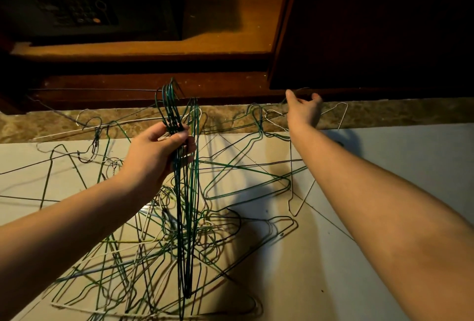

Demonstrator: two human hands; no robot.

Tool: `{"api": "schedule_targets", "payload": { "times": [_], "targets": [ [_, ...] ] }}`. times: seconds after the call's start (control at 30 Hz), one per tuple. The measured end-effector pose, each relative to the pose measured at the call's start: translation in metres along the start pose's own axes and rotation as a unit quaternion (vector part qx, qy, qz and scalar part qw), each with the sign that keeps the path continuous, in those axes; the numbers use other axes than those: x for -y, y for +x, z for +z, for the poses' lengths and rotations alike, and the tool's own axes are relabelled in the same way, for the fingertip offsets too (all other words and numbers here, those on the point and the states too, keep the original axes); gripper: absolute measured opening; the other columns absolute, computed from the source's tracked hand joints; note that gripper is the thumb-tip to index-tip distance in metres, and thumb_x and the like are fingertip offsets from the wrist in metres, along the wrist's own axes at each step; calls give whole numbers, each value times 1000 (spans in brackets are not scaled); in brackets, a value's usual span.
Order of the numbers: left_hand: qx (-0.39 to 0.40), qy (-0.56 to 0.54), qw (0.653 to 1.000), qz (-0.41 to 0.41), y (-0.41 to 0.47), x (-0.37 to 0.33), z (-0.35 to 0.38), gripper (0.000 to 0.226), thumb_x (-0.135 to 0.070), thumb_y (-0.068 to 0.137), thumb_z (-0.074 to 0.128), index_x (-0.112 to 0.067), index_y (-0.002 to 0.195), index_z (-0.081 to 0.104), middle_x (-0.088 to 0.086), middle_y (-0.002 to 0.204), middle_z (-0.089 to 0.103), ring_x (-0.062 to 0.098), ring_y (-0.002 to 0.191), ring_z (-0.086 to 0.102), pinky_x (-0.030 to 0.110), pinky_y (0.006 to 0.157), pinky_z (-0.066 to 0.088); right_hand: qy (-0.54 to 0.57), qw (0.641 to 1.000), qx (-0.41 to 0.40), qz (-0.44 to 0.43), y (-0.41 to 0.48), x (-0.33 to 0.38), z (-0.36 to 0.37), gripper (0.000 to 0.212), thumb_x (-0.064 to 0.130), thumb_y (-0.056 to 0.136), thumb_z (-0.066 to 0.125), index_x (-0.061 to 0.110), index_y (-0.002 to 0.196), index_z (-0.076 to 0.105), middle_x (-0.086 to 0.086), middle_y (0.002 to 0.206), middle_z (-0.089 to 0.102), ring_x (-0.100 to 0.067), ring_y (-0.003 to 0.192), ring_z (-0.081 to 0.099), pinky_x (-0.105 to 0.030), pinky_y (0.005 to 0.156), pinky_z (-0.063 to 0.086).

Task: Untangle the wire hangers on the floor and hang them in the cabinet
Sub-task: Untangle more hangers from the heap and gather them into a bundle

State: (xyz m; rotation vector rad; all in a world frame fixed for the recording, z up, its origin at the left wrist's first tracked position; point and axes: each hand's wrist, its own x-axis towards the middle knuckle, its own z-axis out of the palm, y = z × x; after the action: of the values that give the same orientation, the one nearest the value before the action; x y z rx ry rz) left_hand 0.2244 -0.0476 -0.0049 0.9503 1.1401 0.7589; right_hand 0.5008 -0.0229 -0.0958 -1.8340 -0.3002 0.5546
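My left hand (159,150) grips a bundle of green wire hangers (186,218) by their necks; the hooks stand up above my fingers and the bodies hang down over the floor. A tangled pile of green, white and dark wire hangers (143,256) lies spread on the pale floor under both arms. My right hand (304,112) reaches far forward to the base of the wooden cabinet (230,43), fingers extended over a white hanger (333,115) and a green one lying by the stone threshold. Whether its fingers hold a wire I cannot tell.
A dark safe with a keypad (74,7) stands on the cabinet's bottom shelf at the left. The dark open cabinet door (372,25) stands at the right. A brown stone strip (410,112) runs along the cabinet base.
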Motion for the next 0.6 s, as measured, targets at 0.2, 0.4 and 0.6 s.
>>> {"api": "schedule_targets", "payload": {
  "times": [0.2,0.4,0.6],
  "targets": [
    [5,1,1000,3,2,1,1,17,-3,93,46,-14,93,59,7,89,63,13,74,64,20,58,55,-79,993,78,31,-3,-8,13,33,41,96,44,18,115,58,-3,96,56,-22,86,54,-41,84,49],
    [10,6,1000,10,4,1,-6,16,-3,92,48,-13,93,61,8,87,65,10,69,68,21,55,54,-84,992,77,51,-2,-15,13,22,25,93,54,9,92,68,-5,85,61,-23,84,60,-39,85,52],
    [13,3,1000,12,3,0,-11,15,-4,91,48,-12,95,60,7,89,65,11,71,67,21,56,54,3,999,23,40,-6,-6,1,26,14,94,52,16,69,59,4,64,59,-12,64,60,-29,72,53]
  ]
}}
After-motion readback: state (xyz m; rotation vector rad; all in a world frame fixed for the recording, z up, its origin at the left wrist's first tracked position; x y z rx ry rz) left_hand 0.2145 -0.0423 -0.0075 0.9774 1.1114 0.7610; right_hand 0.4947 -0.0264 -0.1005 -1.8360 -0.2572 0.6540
